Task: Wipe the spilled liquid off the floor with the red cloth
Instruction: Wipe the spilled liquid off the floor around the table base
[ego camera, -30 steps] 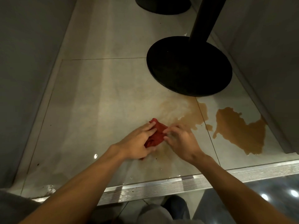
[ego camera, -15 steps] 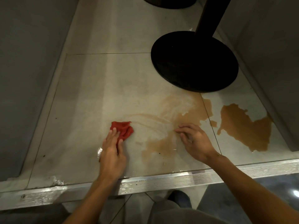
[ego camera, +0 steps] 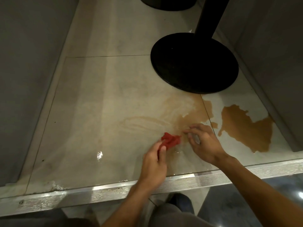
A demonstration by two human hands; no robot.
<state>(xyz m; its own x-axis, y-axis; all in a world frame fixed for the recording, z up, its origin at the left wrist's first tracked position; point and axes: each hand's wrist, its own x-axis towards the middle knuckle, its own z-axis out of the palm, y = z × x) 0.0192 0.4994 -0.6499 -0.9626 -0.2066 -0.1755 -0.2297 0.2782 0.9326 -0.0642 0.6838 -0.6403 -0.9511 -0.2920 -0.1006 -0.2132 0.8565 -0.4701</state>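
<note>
The left hand has dragged the red cloth rightward, pinching its near end; the right hand hovers beside, fingers loosely curled. Blurred fingertips hide part of the smeared brown spill, while bare tile lies left.

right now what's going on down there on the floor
A person is wiping up a brown spill on the tiled floor. The left hand presses a bunched red cloth onto the smeared, thinned part of the liquid, while the right hand rests fingertips on the tile beside it. A thick brown puddle lies untouched to the right, near the black round table base. Much of the job is left.
</note>
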